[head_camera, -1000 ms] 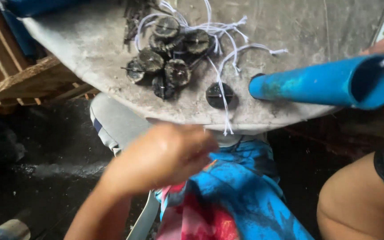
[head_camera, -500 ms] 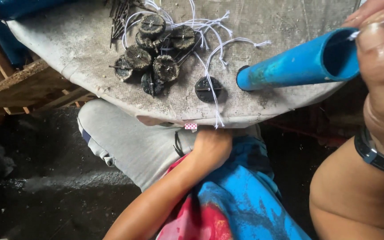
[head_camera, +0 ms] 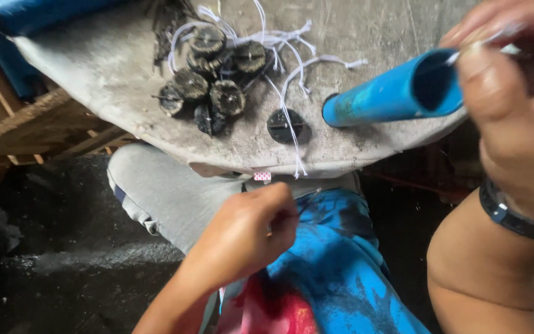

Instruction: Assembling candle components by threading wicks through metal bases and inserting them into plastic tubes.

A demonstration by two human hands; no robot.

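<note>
My left hand (head_camera: 248,232) is low in the middle, over my lap, fingers curled in a loose fist; what it pinches is too small to make out. My right hand (head_camera: 517,117) is close to the camera at the upper right, fingers pinched on a thin white string (head_camera: 483,40) at the mouth of a blue plastic pipe (head_camera: 397,93) that lies on the grey stone slab (head_camera: 112,93). A cluster of several dark round discs (head_camera: 211,86) with white strings (head_camera: 279,49) sits on the slab. One single black disc (head_camera: 284,125) lies near the pipe's far end.
A second blue pipe (head_camera: 38,13) lies at the slab's top left. Wooden slats (head_camera: 20,133) stand at the left. Below are my grey trouser leg (head_camera: 168,192), a blue and red cloth (head_camera: 329,278) on my lap, and dark dirt ground (head_camera: 44,272).
My left hand dropped from the slab's edge to my lap. My right hand came closer to the camera at the pipe's mouth.
</note>
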